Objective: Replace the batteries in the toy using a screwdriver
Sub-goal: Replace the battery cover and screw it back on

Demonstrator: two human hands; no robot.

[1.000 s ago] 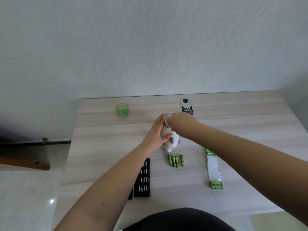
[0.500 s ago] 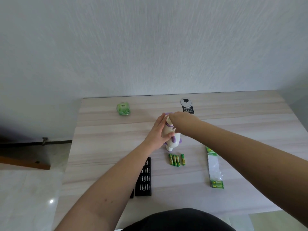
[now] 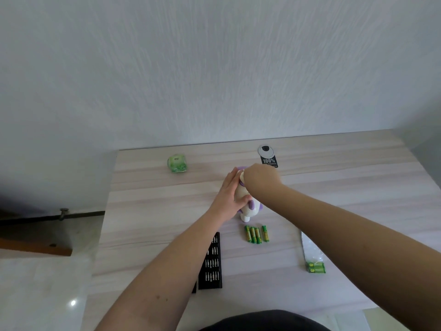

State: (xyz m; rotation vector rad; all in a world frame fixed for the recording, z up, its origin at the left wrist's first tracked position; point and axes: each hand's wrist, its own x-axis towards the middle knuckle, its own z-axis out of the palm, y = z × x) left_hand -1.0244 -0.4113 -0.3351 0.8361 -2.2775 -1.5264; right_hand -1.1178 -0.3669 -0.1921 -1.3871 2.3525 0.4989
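Gripping the toy [image 3: 248,209], both hands wrap it.

Left hand [image 3: 230,194] gripping toy [image 3: 248,209], right hand [image 3: 259,179] atop, batteries [image 3: 256,234] nearby

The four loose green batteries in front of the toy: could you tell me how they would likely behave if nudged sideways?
The batteries look like smooth cylinders lying on their sides, so they would probably roll across the flat table. Nothing visible blocks them. Being small and separate, they would likely scatter rather than move together.
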